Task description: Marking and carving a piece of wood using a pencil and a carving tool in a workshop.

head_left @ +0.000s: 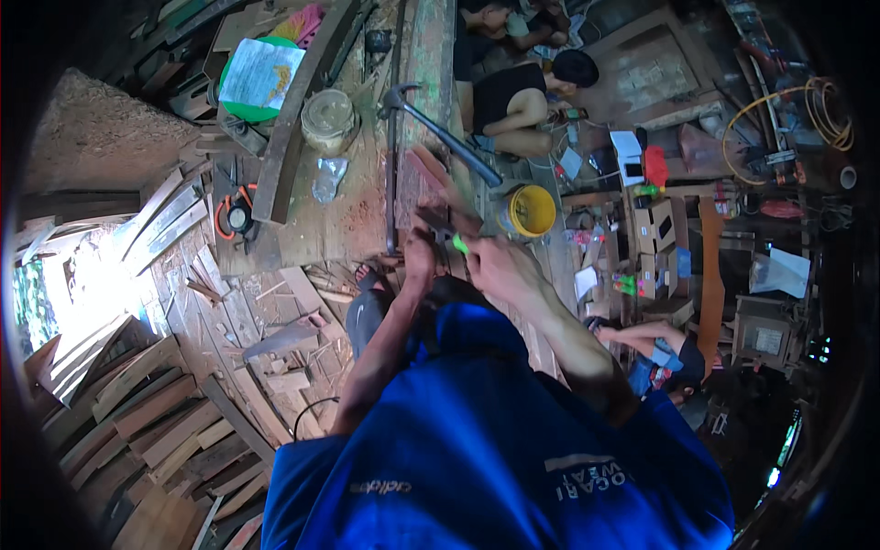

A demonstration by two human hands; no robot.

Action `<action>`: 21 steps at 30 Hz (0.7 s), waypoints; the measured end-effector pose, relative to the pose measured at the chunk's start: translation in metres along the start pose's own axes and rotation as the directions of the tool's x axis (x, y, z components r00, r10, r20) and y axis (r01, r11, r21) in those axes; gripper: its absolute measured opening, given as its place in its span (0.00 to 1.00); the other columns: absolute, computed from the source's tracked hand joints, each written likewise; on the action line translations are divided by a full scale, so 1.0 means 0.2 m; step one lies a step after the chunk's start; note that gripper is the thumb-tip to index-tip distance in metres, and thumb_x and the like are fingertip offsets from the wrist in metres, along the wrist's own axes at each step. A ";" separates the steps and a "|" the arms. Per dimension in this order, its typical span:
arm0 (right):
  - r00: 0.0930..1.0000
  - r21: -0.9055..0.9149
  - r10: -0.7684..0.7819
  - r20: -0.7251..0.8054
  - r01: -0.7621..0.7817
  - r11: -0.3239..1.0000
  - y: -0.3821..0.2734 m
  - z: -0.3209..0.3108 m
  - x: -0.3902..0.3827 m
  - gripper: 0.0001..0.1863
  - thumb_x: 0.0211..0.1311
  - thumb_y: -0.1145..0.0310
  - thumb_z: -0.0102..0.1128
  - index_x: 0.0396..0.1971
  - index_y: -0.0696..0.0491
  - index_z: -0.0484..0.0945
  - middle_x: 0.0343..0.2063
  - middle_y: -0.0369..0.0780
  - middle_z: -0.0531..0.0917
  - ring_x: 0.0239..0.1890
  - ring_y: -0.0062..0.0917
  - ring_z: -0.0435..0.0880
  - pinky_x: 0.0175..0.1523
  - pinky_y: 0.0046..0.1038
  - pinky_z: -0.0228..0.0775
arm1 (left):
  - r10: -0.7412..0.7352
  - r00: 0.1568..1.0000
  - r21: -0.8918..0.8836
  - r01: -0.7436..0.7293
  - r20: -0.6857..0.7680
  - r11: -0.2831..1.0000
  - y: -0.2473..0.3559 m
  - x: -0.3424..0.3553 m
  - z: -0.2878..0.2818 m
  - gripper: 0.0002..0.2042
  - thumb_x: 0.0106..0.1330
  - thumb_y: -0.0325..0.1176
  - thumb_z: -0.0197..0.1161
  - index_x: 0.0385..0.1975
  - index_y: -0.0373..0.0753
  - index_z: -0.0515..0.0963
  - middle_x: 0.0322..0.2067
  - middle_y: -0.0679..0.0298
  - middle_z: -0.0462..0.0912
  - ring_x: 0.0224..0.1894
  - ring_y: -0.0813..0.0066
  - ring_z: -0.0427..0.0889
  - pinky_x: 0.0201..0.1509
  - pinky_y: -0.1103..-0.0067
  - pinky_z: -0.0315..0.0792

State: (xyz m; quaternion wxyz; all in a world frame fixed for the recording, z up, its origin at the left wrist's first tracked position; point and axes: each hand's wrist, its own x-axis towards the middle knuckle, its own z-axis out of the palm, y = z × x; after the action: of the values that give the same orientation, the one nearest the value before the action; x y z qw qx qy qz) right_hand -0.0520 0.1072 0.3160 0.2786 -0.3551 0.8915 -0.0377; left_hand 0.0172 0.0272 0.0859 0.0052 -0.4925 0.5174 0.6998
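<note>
Your blue shirt (440,431) fills the near view. Your right hand (504,264) has its fingers wrapped around a green-handled tool (460,244); the tool's far end is blurred. Your left hand (420,260) is at the near end of the reddish wood piece (422,183) on the tabletop (316,243); its finger opening and grip cannot be told. Advised: brace the wood, keep left fingers clear.

A wooden bench (359,218) carries a hammer (445,134), a round tub (328,119) and crumpled plastic (328,180).
</note>
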 end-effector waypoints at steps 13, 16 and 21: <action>0.998 0.095 0.051 -0.040 -0.047 0.994 0.04 -0.11 0.02 0.13 0.55 0.65 0.52 0.40 0.47 0.79 0.27 0.50 0.80 0.31 0.44 0.79 0.39 0.41 0.71 | -0.073 0.994 0.014 0.072 0.084 0.997 0.07 -0.04 -0.02 0.27 0.67 0.47 0.34 0.38 0.27 0.74 0.29 0.47 0.78 0.36 0.56 0.79 0.38 0.69 0.71; 0.993 0.119 0.103 -0.055 -0.096 0.988 0.13 -0.08 0.00 0.15 0.56 0.64 0.54 0.44 0.45 0.78 0.26 0.51 0.79 0.28 0.44 0.79 0.36 0.40 0.71 | -0.143 0.989 -0.061 0.145 0.027 0.988 0.13 -0.05 0.02 0.27 0.67 0.47 0.34 0.35 0.26 0.74 0.32 0.42 0.77 0.37 0.50 0.78 0.41 0.66 0.70; 0.997 0.130 0.077 0.007 -0.078 0.988 0.11 0.04 0.00 0.16 0.56 0.63 0.53 0.45 0.47 0.78 0.30 0.52 0.79 0.34 0.45 0.79 0.41 0.41 0.71 | 0.110 0.990 0.068 -0.104 -0.093 0.992 -0.20 0.17 0.02 0.26 0.66 0.51 0.36 0.34 0.29 0.71 0.27 0.48 0.75 0.29 0.56 0.76 0.32 0.68 0.70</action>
State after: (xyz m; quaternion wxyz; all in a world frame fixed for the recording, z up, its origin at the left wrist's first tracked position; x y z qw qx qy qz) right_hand -0.0615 0.1241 0.3035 0.3033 -0.3013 0.9000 -0.0848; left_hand 0.0177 0.0314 0.0337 -0.0417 -0.4967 0.5647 0.6578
